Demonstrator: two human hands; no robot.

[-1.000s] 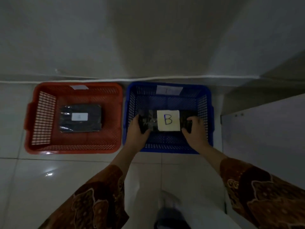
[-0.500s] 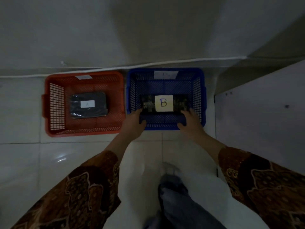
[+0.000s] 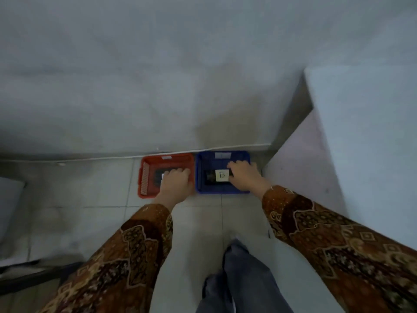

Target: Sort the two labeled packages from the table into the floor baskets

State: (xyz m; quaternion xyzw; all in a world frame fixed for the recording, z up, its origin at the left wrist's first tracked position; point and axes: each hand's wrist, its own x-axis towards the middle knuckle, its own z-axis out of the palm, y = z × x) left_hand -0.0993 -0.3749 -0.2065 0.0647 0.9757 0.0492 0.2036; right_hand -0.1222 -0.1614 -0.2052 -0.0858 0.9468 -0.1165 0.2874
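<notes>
Two baskets stand side by side on the floor against the wall. The blue basket (image 3: pixel 199 175) holds a dark package with a yellow note marked B (image 3: pixel 220 175). In the red basket (image 3: pixel 144 177) lies another dark package (image 3: pixel 157 177) with a white label, mostly hidden behind my left hand (image 3: pixel 174 184). That hand hangs high above the red basket, palm down, holding nothing. My right hand (image 3: pixel 244 177) hovers above the right side of the blue basket, fingers loosely spread and empty. It covers the right end of the B package in the view.
A white table (image 3: pixel 361 132) rises at the right, its side panel close to the blue basket. A grey wall runs behind the baskets. A pale object (image 3: pixel 9 199) and a dark bar (image 3: pixel 33 276) sit at the left. My legs stand on the tiled floor below.
Both hands have let go of the B package and pulled up and away from the blue basket. The view has risen, so the baskets look smaller and farther.
</notes>
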